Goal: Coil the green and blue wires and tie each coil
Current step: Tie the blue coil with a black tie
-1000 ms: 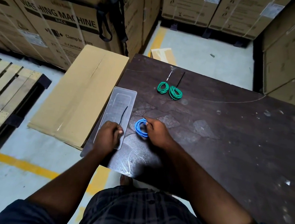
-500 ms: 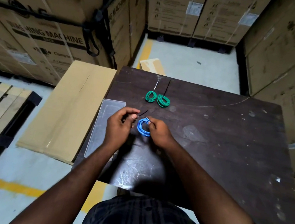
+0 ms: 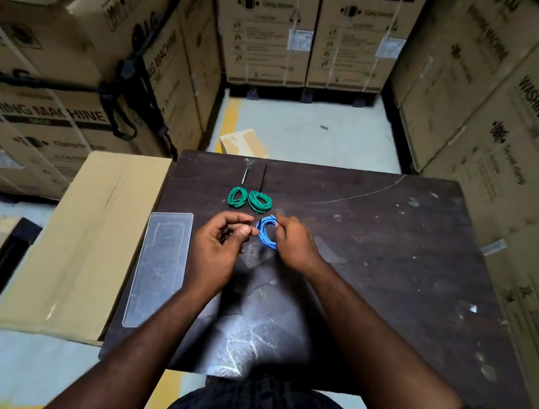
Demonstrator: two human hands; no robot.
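The blue coil point(image 3: 261, 234) is an oval whose long axis runs away from the person, with its opening facing left. The right hand point(image 3: 293, 244) grips its right edge, fingers curled and palm down. The left hand point(image 3: 218, 249) sits just left of the grip, thumb against curled fingertips; whether it pinches anything, I cannot tell. Two green coils point(image 3: 262, 206) lie just beyond, on the table point(image 3: 389, 270).

On the table point(image 3: 387, 286), first wire coil point(image 3: 237, 197) lies just left of second wire coil point(image 3: 259, 201) near the far edge, third wire coil point(image 3: 262, 234) nearer, between left hand point(image 3: 218, 252) and right hand point(image 3: 293, 244), plastic tray point(image 3: 158, 272) along the left edge, flat carton point(image 3: 87, 243) beside the table's left side.
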